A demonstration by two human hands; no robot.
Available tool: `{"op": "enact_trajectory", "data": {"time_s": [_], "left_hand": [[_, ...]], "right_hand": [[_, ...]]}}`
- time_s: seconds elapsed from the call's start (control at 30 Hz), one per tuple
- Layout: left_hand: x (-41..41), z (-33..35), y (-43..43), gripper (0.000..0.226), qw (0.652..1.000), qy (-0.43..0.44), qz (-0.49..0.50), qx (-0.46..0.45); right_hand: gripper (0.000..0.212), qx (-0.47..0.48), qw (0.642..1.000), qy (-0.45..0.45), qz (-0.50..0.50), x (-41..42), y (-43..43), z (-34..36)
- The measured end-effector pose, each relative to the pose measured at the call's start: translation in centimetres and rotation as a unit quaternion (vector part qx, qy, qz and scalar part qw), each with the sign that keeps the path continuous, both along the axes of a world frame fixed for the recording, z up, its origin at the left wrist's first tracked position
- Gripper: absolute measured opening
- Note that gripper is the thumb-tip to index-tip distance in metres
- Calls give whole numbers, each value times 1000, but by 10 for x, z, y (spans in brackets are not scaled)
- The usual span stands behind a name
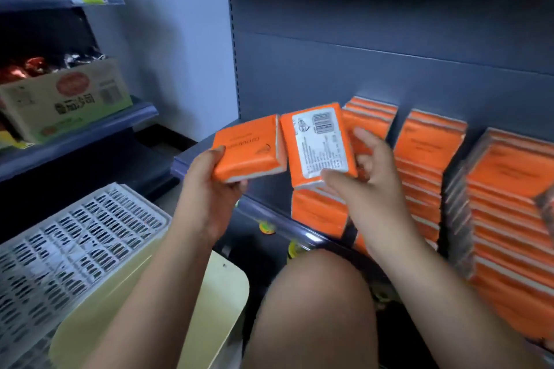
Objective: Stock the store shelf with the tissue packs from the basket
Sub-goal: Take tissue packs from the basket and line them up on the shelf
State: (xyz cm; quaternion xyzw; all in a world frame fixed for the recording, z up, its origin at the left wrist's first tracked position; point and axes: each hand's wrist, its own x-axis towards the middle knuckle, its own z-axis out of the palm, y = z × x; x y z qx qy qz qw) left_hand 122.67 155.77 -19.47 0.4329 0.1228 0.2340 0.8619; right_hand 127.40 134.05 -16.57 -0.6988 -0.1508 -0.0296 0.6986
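Grip: left hand (pixel 209 189) curls round one tissue pack (pixel 248 148); right hand (pixel 374 180) pinches a second pack (pixel 317 147), label up, probably for turning.
Packs: both over the shelf (pixel 180 163) front, one per hand for quick placing.
Basket (pixel 75 249): below the shelf, leftward.

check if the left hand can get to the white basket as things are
Probably yes: the white basket lies just below and left of the left hand, with nothing between them. That hand grips an orange tissue pack, though, so it could touch the basket but not take anything.
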Motion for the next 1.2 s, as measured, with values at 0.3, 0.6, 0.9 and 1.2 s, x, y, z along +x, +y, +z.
{"op": "enact_trajectory", "data": {"time_s": [0.3,0.6,0.9,1.2], "left_hand": [[72,69,-120,36,982,-22,-183,-47],[134,76,-200,45,953,49,-298,-14],[170,57,-227,70,942,76,-326,0],[184,46,-210,46,947,77,-312,12]], "right_hand": [[28,106,990,76,-48,27,-121,26],[49,166,937,298,-77,69,-173,28],[20,-14,985,168,-26,96,-195,23],[42,-44,991,100,-82,111,-214,26]]}}
